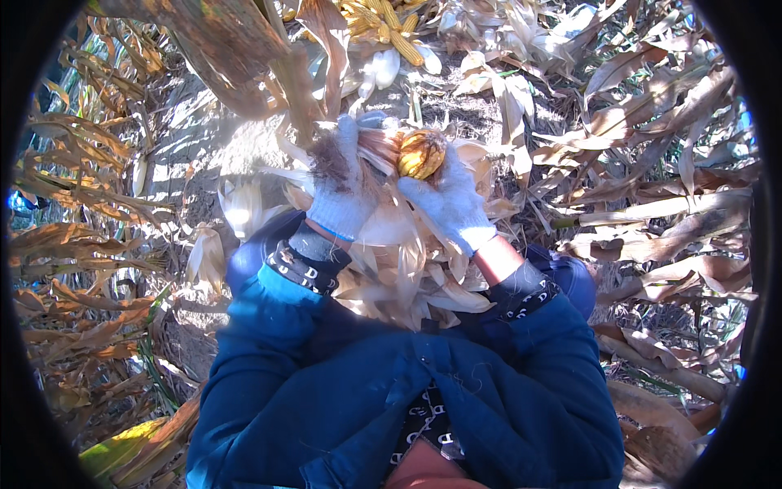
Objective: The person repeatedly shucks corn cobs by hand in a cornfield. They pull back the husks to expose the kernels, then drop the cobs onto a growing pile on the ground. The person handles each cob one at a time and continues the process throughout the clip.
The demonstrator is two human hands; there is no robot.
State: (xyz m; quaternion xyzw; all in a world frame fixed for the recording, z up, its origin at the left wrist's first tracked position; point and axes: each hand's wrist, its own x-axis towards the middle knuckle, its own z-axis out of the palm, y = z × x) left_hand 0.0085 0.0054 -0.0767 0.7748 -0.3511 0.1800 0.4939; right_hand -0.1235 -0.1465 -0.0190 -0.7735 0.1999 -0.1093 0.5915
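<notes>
An ear of corn [421, 156], its yellow and reddish kernels bared at one end, lies between my two hands. My left hand [343, 177], in a white knit glove, is closed on the ear's husk [380, 150], with brown corn silk [328, 156] over its fingers. Wrapped around the right side of the bared kernels is my right hand [451, 192], gloved in white too, its thumb below them. Pale loose husks [421, 281] lie heaped beneath my hands, between my knees.
Bare yellow corn cobs [382, 24] lie piled at the top. Husked-over ears [206, 258] rest on the soil at the left. Dry corn stalks and leaves [647, 208] crowd both sides, and a large dry leaf [226, 55] hangs close at the upper left.
</notes>
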